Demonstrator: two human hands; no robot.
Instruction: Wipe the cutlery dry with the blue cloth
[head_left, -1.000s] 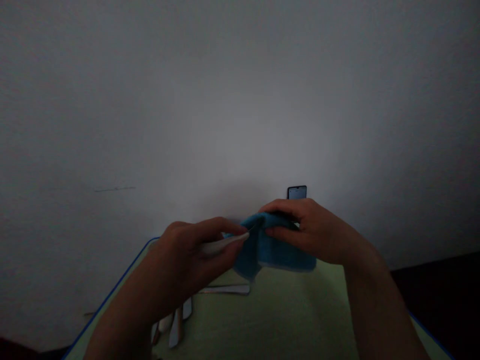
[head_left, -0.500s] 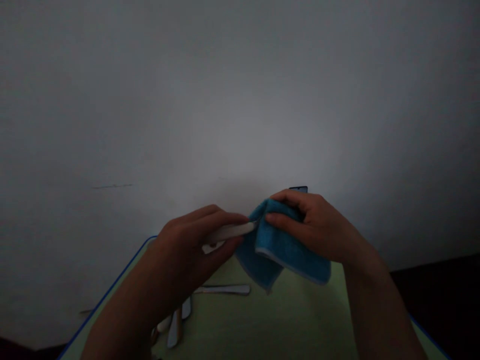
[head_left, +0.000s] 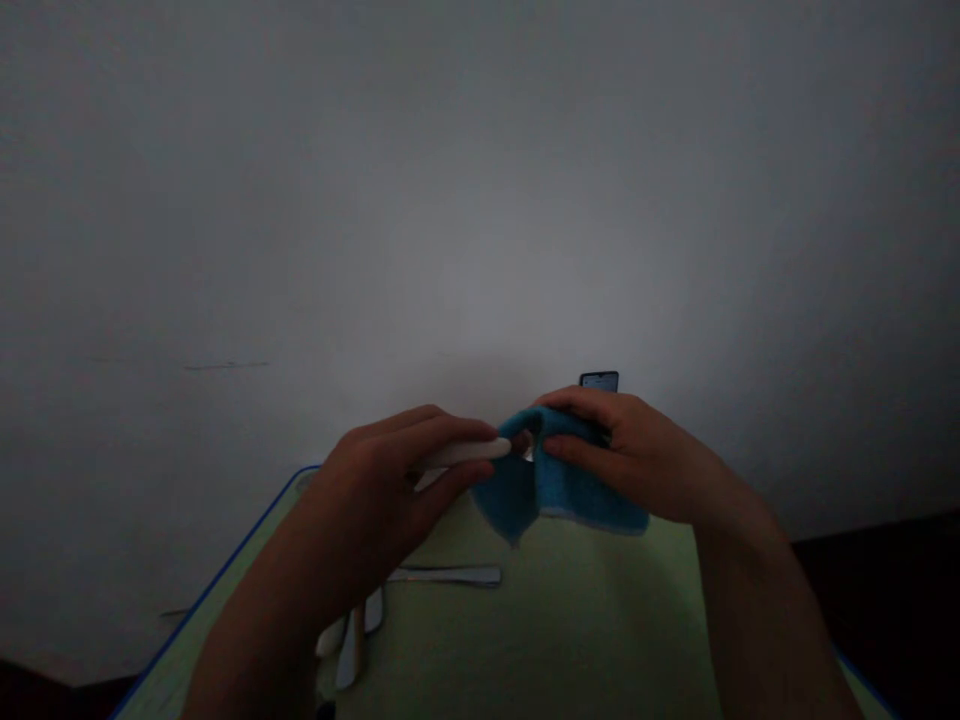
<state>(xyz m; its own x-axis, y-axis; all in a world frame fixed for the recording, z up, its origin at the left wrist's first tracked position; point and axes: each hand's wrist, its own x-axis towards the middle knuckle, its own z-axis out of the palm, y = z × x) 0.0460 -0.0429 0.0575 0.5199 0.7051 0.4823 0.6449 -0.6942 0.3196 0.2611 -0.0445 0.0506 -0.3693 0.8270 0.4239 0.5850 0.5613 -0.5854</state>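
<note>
My left hand point(head_left: 386, 470) is closed on a white handle point(head_left: 469, 453), fingers on top and thumb beneath. The handle points right, toward a blue cloth point(head_left: 589, 495) with a pale hem. A small shiny bit shows between handle and cloth, but most of that far end is hidden, so I cannot tell the tool's kind. My right hand point(head_left: 649, 450) pinches the folded cloth around that end, thumb in front and fingers behind. The cloth's corners hang down over the table.
Below lies a light green table point(head_left: 585, 620) with a blue edge. A metal utensil handle point(head_left: 450, 575) rests on it, and several more utensils point(head_left: 352, 640) lie by my left forearm. A phone point(head_left: 600, 381) stands behind my right hand, near the pale wall point(head_left: 480, 200).
My right hand and the cloth have shifted slightly right, opening a small gap by the handle's tip. The cloth's hanging corners have lifted a little. The left grip stays about the same.
</note>
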